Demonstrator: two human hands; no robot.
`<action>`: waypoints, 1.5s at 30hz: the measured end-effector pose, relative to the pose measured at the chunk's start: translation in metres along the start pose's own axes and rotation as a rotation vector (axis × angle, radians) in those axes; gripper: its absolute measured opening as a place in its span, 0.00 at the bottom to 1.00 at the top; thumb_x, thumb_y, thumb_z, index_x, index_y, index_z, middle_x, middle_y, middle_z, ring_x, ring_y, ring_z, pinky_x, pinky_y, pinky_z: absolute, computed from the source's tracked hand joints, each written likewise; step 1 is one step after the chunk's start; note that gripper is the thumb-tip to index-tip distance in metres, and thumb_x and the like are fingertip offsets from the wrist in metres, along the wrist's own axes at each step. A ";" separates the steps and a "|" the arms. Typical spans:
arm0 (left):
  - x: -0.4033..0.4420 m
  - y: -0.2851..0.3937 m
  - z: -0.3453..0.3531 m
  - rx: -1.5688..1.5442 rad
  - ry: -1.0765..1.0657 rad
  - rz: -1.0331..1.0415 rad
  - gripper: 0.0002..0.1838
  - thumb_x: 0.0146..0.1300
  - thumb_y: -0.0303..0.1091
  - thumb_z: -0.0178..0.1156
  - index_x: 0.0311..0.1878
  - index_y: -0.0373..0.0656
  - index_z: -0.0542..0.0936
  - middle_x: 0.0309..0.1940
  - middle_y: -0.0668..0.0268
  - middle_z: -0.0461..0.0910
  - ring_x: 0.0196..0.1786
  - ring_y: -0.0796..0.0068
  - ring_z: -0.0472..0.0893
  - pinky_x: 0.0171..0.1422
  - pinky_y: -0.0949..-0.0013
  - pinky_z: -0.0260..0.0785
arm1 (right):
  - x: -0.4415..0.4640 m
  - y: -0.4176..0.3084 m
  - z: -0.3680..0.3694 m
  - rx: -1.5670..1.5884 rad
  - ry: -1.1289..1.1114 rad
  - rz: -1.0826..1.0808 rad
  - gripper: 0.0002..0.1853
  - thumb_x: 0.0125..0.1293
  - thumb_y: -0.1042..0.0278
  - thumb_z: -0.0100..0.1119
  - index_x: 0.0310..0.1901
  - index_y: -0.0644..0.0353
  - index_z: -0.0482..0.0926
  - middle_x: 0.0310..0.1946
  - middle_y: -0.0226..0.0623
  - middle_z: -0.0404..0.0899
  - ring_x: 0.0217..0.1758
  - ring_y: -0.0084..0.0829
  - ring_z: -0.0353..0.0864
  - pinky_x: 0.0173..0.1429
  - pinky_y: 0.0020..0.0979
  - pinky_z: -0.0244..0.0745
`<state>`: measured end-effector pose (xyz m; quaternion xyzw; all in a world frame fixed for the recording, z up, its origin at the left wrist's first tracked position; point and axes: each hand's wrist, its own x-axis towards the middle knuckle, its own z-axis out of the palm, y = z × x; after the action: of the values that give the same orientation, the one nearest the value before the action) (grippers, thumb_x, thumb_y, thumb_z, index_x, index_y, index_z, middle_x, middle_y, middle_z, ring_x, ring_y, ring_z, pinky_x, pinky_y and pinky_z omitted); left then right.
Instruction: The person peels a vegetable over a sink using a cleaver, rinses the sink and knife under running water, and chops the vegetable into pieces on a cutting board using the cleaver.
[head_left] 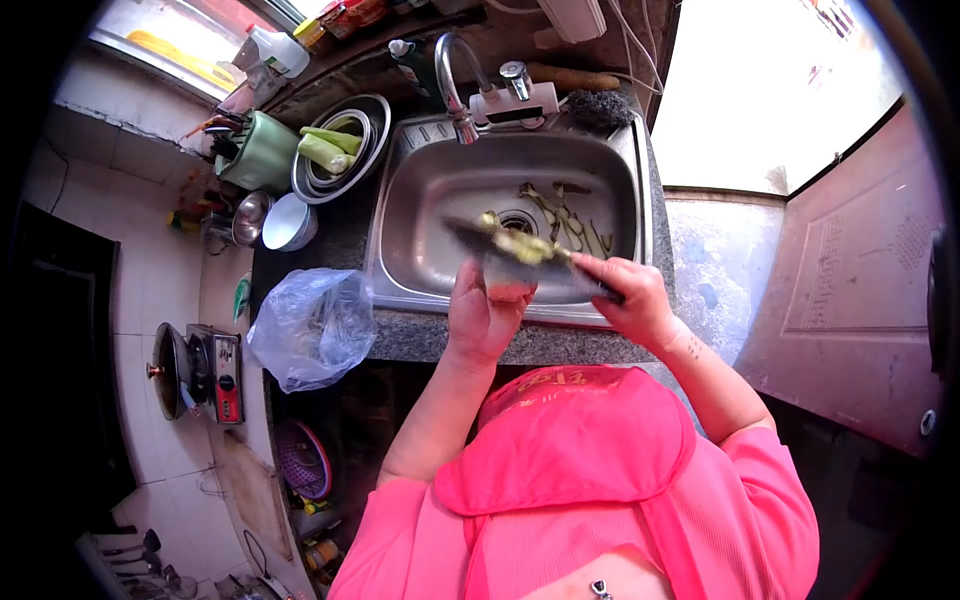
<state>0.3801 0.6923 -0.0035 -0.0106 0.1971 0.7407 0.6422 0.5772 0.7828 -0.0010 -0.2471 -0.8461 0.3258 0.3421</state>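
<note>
Nearest to us, below our pink apron's [580, 440] top edge as we looked down, the view showed our own clothing. Past it, our right hand [635, 298] gripped a knife [468, 234] by its dark handle, the blurred blade slanting away to the left over the sink's near side. Pale green vegetable [525, 247] showed against the blade, also blurred. Our left hand [483, 315] was raised just beside the blade, palm up, fingers partly hidden; we could not tell whether it gripped anything. To the left, a clear plastic bag [315, 328] lay on the worktop [410, 338]. Beyond our hands, green peelings [570, 222] lay in the sink [420, 205], near the drain. Farther off, green vegetable pieces [327, 152] rested in stacked bowls [372, 170], and the faucet [465, 128] arched over the basin.
</note>
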 end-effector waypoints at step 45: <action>-0.006 0.003 -0.020 0.142 -0.243 -0.006 0.29 0.67 0.54 0.47 0.64 0.45 0.64 0.59 0.60 0.68 0.63 0.62 0.68 0.66 0.56 0.64 | 0.010 -0.006 -0.003 -0.322 0.061 -0.432 0.30 0.41 0.68 0.61 0.54 0.48 0.79 0.16 0.27 0.65 0.20 0.28 0.71 0.24 0.32 0.62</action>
<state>0.3737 0.6804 -0.0197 0.1241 0.1698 0.7187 0.6628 0.5720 0.7861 0.0096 -0.1220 -0.9093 0.0989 0.3854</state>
